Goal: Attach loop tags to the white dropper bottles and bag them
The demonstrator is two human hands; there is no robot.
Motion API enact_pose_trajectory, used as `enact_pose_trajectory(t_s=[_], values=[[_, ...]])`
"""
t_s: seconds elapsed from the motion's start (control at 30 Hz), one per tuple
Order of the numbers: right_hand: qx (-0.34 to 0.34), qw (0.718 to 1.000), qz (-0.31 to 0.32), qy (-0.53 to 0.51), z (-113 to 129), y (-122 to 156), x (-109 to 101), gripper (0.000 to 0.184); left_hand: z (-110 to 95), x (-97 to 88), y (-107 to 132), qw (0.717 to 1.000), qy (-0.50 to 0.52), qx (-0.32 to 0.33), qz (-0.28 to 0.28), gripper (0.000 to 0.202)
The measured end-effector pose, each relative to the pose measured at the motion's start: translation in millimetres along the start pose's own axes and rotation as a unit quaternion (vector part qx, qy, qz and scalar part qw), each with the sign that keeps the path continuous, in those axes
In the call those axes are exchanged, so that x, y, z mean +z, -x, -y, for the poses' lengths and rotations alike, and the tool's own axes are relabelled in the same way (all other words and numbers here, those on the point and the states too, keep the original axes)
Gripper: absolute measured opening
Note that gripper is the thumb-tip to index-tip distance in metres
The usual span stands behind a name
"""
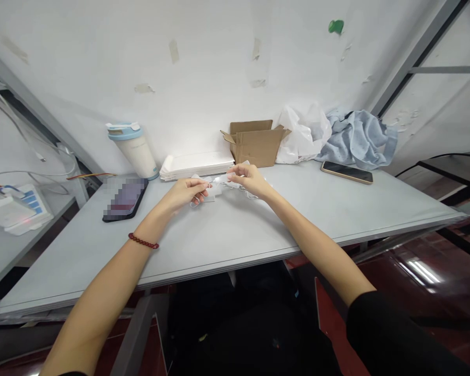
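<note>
Both my hands are close together over the middle of the table. My left hand [190, 192], with a dark red bead bracelet at the wrist, is closed in a pinch on a thin white string [195, 203] that loops below the fingers. My right hand [247, 179] pinches a small, thin white piece [221, 179] that reaches toward the left fingertips; its exact kind is too small to make out. More white pieces and strings [251, 195] lie on the table under and beside my right hand, partly hidden by it.
Behind my hands are a stack of flat white items [198, 164] and an open cardboard box [258, 148]. A cup [135, 151] and a phone [126, 200] are at left. To the right are a white plastic bag [303, 133], blue cloth [360, 138] and another phone [347, 172].
</note>
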State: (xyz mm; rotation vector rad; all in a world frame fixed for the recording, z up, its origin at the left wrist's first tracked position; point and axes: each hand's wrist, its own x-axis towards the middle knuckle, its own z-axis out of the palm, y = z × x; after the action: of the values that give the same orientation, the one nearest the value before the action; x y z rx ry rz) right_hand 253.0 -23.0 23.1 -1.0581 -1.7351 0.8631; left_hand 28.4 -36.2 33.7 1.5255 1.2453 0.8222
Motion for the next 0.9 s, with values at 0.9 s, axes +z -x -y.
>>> enact_pose_trajectory(t_s=[0.9], values=[[-0.018,0.997,0.073,0.023,-23,-4,7,0.022,3,8.3,1,0.999,-0.035,-0.001,0.011,0.018]])
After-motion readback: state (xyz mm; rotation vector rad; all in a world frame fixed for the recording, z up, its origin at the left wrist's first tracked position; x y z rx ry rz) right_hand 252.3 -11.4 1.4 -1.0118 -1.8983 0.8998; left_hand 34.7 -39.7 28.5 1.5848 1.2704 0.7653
